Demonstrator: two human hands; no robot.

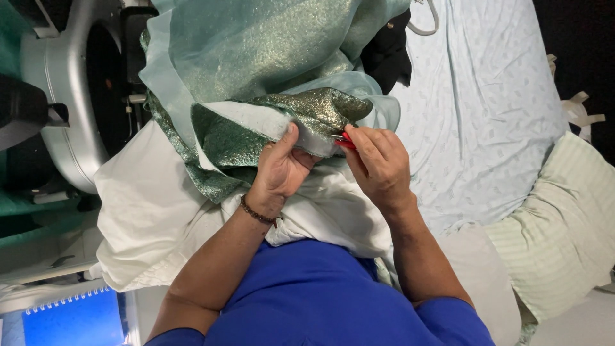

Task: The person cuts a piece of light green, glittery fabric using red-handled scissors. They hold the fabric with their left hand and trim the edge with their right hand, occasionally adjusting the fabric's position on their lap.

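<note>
My left hand (278,170) pinches a fold of glittery green fabric (256,77) with a white lining, thumb pressed on its edge. My right hand (379,165) is closed around a small red-handled cutting tool (343,141), whose tip touches the fabric's edge just right of my left thumb. A beaded bracelet circles my left wrist. The fabric is heaped over a pale sheer layer and spills away from me. Most of the tool is hidden inside my fingers.
White cloth (154,218) lies under my hands. A sewing machine (64,96) stands at the left. A pale patterned sheet (487,109) spreads to the right, with a striped green cushion (564,224) beside it. A blue spiral notebook (70,317) lies at lower left.
</note>
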